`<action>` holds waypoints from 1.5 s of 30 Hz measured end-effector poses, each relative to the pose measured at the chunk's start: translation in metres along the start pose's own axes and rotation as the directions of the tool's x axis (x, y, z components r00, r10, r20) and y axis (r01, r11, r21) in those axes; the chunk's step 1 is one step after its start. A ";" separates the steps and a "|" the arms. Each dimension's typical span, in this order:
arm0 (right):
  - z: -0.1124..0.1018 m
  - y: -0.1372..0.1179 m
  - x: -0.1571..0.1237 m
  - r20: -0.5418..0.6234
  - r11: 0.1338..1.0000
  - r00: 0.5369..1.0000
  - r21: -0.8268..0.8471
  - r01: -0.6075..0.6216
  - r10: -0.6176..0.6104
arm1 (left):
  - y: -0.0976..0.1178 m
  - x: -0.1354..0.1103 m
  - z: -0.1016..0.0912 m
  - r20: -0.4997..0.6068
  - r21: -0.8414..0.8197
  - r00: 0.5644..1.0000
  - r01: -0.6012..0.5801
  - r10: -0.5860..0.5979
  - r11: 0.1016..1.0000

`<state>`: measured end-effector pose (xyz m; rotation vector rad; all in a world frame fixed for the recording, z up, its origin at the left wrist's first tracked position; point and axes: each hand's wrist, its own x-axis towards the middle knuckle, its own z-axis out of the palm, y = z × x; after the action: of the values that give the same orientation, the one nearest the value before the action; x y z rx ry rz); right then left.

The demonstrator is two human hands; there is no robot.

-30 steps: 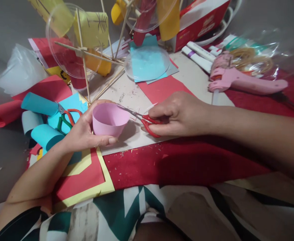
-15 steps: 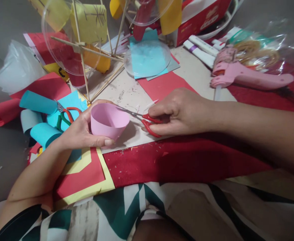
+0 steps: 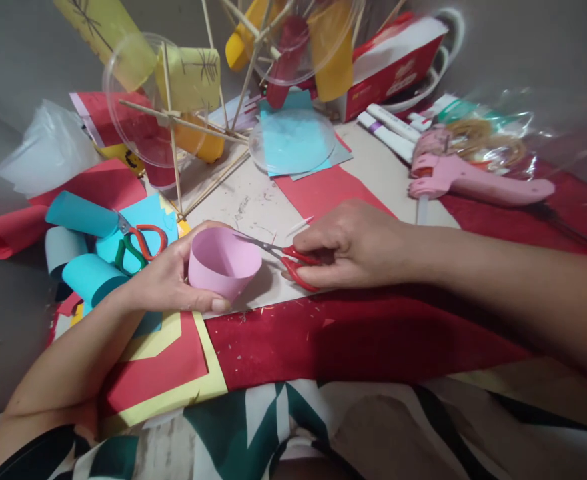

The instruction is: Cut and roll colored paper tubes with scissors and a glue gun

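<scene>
My left hand [image 3: 181, 280] is closed around a pink paper cup [image 3: 226, 287], its open top tilted toward me, the thumb along the near side and the fingers behind. In my right hand [image 3: 346, 247] is a pair of red-handled scissors [image 3: 301, 263], blades pointing left. The blades are parted, and the upper one reaches the cup's far rim; whether it has cut into the paper I cannot make out. Left of the cup, a second pair of scissors [image 3: 141, 243] with orange and green handles lies on blue paper. A thin white pointed stick [image 3: 299, 227] lies just beyond my right hand.
At the back stands a stick frame [image 3: 173, 153] with clear plastic discs and coloured paper. A pink glue gun [image 3: 478, 177], white markers [image 3: 388, 130] and a red box [image 3: 393, 67] are on the right. Rolled blue paper [image 3: 93, 277] lies left, red and yellow sheets [image 3: 173, 360] in front.
The whole view has shifted, so the things on the table appear lower. My hands, the cup and the red-handled scissors keep nearly the same pose relative to each other.
</scene>
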<state>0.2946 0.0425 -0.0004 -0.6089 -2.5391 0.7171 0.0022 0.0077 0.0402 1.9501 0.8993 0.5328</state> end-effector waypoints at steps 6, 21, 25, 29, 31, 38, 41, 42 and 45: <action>0.000 -0.001 0.000 -0.024 0.999 0.999 -0.013 0.042 -0.042 | -0.001 -0.002 0.000 0.022 -0.035 1.000 0.017 -0.016 0.999; 0.000 -0.002 0.002 -0.007 0.997 0.997 -0.003 0.075 -0.075 | -0.005 -0.003 0.002 0.064 -0.100 0.998 0.028 -0.021 0.995; 0.001 -0.003 0.001 -0.003 0.998 0.998 0.002 0.070 -0.070 | -0.002 -0.002 0.004 0.090 -0.143 0.996 0.034 -0.021 0.989; 0.001 -0.004 0.001 0.014 0.997 0.997 0.007 0.079 -0.079 | 0.002 0.001 0.008 0.149 -0.208 0.988 0.060 -0.029 0.976; 0.001 -0.003 0.001 0.010 0.996 0.996 0.014 0.091 -0.092 | 0.001 0.001 0.009 0.150 -0.211 0.988 0.062 -0.031 0.975; 0.003 -0.004 0.001 0.012 0.996 0.996 0.006 0.090 -0.090 | -0.001 0.000 0.005 0.179 -0.222 0.982 0.095 -0.056 0.970; 0.004 -0.004 0.000 0.020 0.997 0.997 0.015 0.079 -0.079 | 0.000 0.001 0.006 0.206 -0.246 0.978 0.089 -0.038 0.965; 0.005 -0.004 0.000 0.026 0.997 0.997 0.019 0.079 -0.079 | 0.000 0.001 0.007 0.223 -0.256 0.975 0.084 -0.025 0.963; 0.005 -0.005 0.000 0.035 0.996 0.995 0.019 0.088 -0.088 | 0.000 0.003 0.008 0.266 -0.275 0.964 0.088 -0.012 0.957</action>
<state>0.2908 0.0368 -0.0014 -0.4791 -2.5719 0.7248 0.0089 0.0055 0.0360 1.6818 0.6623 0.3424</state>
